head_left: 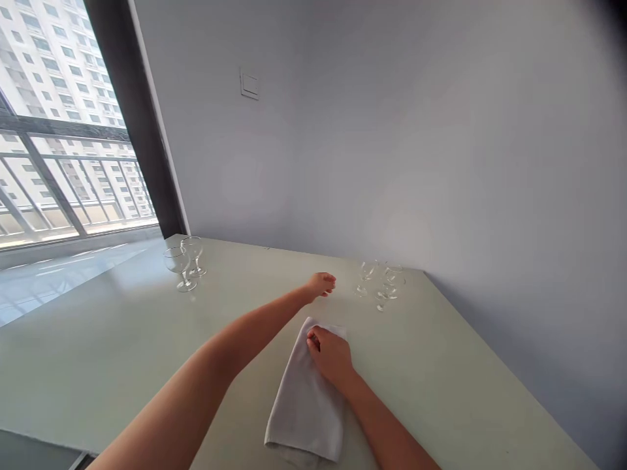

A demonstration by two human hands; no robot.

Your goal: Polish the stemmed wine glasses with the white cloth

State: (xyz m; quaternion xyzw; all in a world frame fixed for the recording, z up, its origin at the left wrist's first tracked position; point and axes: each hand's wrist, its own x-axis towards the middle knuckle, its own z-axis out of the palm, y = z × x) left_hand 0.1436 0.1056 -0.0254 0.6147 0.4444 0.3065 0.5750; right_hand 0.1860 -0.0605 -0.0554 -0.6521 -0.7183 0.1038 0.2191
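right hand (330,356) on towel (304,398) — left hand (319,285) near glasses (386,284)

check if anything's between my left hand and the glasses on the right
Nothing visible does. The left hand is just left of the stemmed glasses, and the folded towel under the right hand lies nearer the person, out of that line.

Above the bench (441,365), my feed showed the left arm (215,343) and the right arm (377,411) bare, smooth and slim, each tapering evenly to a narrow wrist. The left hand (321,284) and right hand (332,356) were bare too, with slender fingers (313,341); the nails were too small for me to make out.
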